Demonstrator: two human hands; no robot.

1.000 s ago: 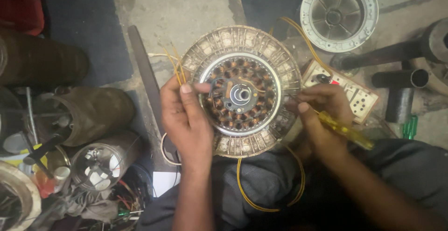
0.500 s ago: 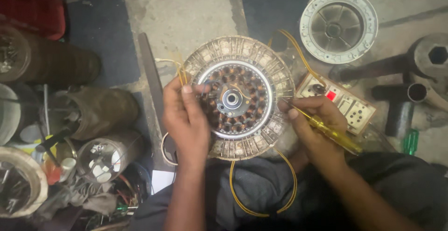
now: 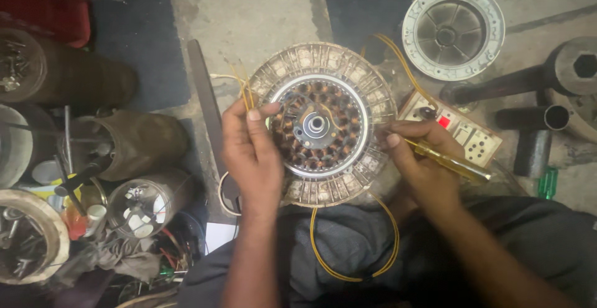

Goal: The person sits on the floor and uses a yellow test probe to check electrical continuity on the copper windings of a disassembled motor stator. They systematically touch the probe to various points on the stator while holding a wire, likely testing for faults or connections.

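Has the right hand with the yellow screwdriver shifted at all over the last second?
No, hardly. The right hand with the yellow screwdriver stays at the motor disc's right edge, just in front of the switch board, as before.

Stator [image 3: 320, 124]: outer ring pale cream-grey, marked off in regular blocks; inner ring bright silver; core coils copper-brown around a silver hub.
Wires [image 3: 354, 264]: yellow-orange, looping below the stator and over dark grey trousers [image 3: 348, 246].
Screwdriver [image 3: 451, 162]: translucent yellow handle.
Switchboard [image 3: 463, 130]: brown frame, off-white sockets, one red switch.
End cover [image 3: 454, 31]: dull grey-white rim, dark spoked centre.
Floor [image 3: 261, 15]: mottled grey-beige concrete.
Mats [image 3: 134, 40]: dark charcoal, plain.
Pipes [image 3: 528, 84]: black.
Cylinders [image 3: 143, 140]: rusty brown-olive.
Small tool [image 3: 547, 182] by the pipes: green.
Cloth [image 3: 46, 3], top left: red.
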